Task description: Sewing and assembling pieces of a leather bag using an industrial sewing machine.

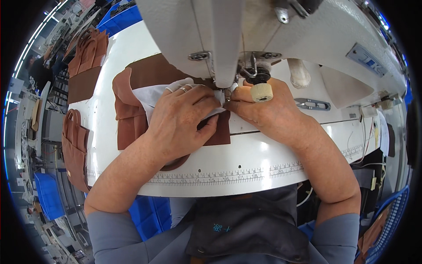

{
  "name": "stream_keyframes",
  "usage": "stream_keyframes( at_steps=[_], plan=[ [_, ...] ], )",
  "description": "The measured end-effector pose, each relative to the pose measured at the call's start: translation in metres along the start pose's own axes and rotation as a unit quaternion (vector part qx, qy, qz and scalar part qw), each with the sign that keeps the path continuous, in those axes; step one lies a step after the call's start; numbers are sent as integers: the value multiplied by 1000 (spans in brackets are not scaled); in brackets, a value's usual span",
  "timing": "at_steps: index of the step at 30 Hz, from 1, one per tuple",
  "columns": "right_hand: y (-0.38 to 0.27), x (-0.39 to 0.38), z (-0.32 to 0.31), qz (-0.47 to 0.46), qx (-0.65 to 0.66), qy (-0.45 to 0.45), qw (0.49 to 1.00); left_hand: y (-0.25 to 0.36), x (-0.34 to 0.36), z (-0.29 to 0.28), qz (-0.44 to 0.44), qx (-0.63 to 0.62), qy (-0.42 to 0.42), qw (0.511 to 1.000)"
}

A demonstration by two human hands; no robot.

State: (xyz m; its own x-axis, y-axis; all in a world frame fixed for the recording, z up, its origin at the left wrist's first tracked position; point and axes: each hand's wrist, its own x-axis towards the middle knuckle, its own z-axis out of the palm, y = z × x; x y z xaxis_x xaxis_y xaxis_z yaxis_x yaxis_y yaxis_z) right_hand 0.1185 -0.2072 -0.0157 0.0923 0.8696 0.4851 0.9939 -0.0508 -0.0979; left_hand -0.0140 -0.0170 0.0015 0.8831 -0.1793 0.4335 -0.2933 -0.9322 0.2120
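Under the white sewing machine [176, 26] lies white fabric [145, 94] over brown fabric pieces [128, 116], with a brown strap loop below. My left hand [178, 116] has its fingers curled onto the white fabric, left of the presser foot [225, 94], a ring on one finger. My right hand [266, 112] is closed at the white fabric's edge just right of the foot, its upper fingers partly hidden behind a cream knob [261, 91]. Silver thread snips [313, 104] lie beyond my right hand.
Folded brown bags [75, 149] and more brown pieces [85, 50] line the table's left side. Blue bins stand behind [114, 17] and at lower left [48, 196]. A blue basket [382, 220] is at lower right. A co-worker [40, 72] works at far left.
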Motion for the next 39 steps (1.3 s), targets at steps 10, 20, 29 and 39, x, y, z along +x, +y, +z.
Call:
stream_keyframes(
  at_steps=[10,20,29,39],
  plan=[
    [-3,-2,-5,-8,-25,-18,1000,1,-4,-12,-8,-14,-72,997],
    [-6,-2,-8,-11,-46,-19,999,0,-8,-5,-6,-31,-37,999],
    [-7,1,-8,19,-32,-23,999,-5,-6,-4,5,-41,-33,999],
    [-5,1,-4,34,-43,2,999,-12,-1,-3,8,-51,-41,998]
  ],
)
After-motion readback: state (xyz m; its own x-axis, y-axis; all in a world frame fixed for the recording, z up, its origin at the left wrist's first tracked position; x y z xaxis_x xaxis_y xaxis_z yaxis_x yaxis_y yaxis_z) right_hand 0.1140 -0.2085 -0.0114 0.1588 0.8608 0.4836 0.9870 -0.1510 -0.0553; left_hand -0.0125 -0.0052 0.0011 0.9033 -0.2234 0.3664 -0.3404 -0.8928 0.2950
